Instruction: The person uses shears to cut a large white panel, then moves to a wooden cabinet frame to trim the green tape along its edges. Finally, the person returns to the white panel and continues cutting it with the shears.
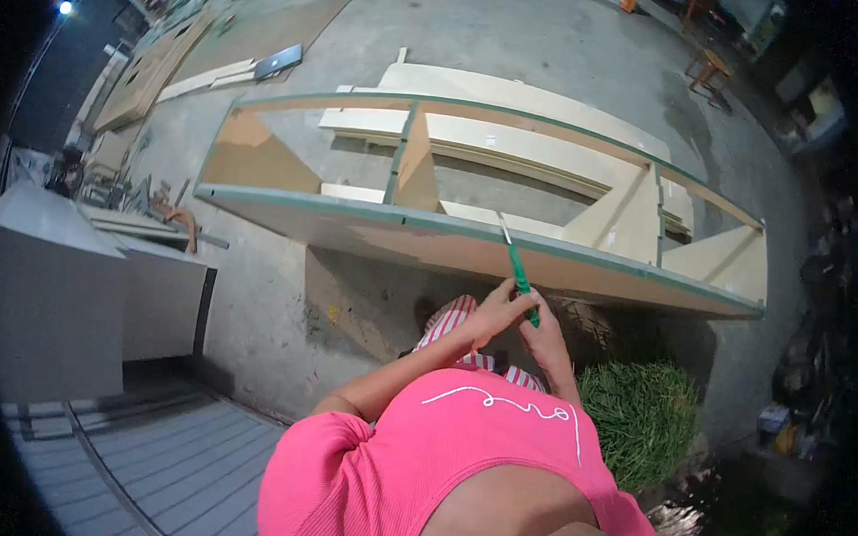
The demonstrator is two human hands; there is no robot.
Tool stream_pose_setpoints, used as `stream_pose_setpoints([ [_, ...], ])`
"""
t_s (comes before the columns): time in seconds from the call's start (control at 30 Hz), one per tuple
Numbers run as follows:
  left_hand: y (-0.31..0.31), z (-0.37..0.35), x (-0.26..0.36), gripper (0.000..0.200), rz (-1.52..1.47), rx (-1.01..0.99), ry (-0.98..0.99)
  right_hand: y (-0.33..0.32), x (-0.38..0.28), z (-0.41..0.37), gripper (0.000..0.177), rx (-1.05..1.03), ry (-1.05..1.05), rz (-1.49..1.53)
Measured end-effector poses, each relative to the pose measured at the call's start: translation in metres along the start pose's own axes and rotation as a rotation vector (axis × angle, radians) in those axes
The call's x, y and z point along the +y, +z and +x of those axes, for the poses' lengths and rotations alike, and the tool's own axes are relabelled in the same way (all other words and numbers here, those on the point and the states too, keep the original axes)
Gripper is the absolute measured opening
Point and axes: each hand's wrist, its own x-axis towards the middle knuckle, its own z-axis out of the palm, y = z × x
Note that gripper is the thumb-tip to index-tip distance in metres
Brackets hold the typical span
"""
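Evidently both hands grip the green-handled, pale-bladed hand tool (519,271): the left hand (496,314) is clasped on the handle and the right hand (546,336) is closed round its butt. Its tip meets the near long edge of the pale wooden cabinet frame with green edging (355,220). Steady, shallow pressure would probably prevent slipping. White cursive on the pink shirt (461,439) is unreadable.

The left hand (496,314) and right hand (546,336) hide part of the green tool (518,269).
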Motion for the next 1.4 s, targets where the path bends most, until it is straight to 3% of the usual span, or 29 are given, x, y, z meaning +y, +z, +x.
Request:
stream_pose_setpoints([
  [0.13, -0.045, -0.01, -0.012, 0.039, -0.148, 0.208, 0.059, 0.04, -0.026, 0.022, 0.054, -0.196, -0.15, -0.038],
  [0.17, -0.053, -0.015, -0.012, 0.037, -0.221, 0.278, 0.099, 0.048, -0.036, 0.027, 0.054, -0.266, -0.013, -0.048],
  [0.23, -0.075, -0.026, -0.008, 0.037, -0.216, 0.29, 0.073, 0.071, -0.033, 0.041, 0.053, -0.258, -0.191, -0.101],
  [0.37, -0.114, -0.041, -0.007, 0.036, -0.225, 0.314, -0.006, 0.097, -0.072, 0.042, 0.046, -0.38, -0.164, -0.123],
  [0.4, -0.123, -0.038, -0.018, 0.035, -0.193, 0.308, 0.057, 0.107, -0.068, 0.044, 0.036, -0.357, -0.193, -0.083],
  [0.47, -0.135, -0.038, -0.021, 0.031, -0.288, 0.286, 0.0, 0.122, -0.055, 0.054, 0.032, -0.384, -0.266, 0.009],
  [0.53, -0.141, -0.04, -0.018, 0.029, -0.328, 0.255, 0.002, 0.126, -0.061, 0.051, 0.038, -0.398, -0.224, 0.044],
  [0.6, -0.147, -0.039, -0.018, 0.026, -0.372, 0.161, -0.03, 0.122, -0.069, 0.046, 0.044, -0.336, -0.212, -0.133],
  [0.63, -0.148, -0.039, -0.015, 0.024, -0.389, 0.154, -0.082, 0.114, -0.09, 0.039, 0.045, -0.448, 0.006, -0.079],
  [0.83, -0.166, -0.036, -0.014, 0.03, -0.35, -0.019, -0.149, 0.128, -0.06, 0.044, 0.048, -0.406, -0.093, 0.046],
  [0.9, -0.17, -0.036, -0.011, 0.033, -0.326, 0.006, -0.271, 0.134, -0.058, 0.043, 0.046, -0.396, -0.059, 0.127],
  [1.03, -0.175, -0.043, 0.01, 0.036, -0.277, -0.005, -0.31, 0.133, -0.102, 0.023, 0.045, -0.343, 0.043, 0.029],
  [1.13, -0.185, -0.041, 0.02, 0.038, -0.18, -0.04, -0.183, 0.14, -0.116, 0.019, 0.047, -0.253, -0.012, -0.004],
  [1.23, -0.198, -0.03, 0.026, 0.039, -0.18, -0.087, -0.149, 0.152, -0.131, 0.025, 0.052, -0.257, 0.104, -0.034],
  [1.33, -0.21, -0.021, 0.052, 0.04, -0.029, -0.085, 0.006, 0.171, -0.119, 0.055, 0.055, -0.111, -0.052, -0.086],
  [1.4, -0.219, 0.003, 0.054, 0.041, -0.035, -0.082, 0.032, 0.178, -0.118, 0.08, 0.054, -0.077, -0.091, 0.078],
])
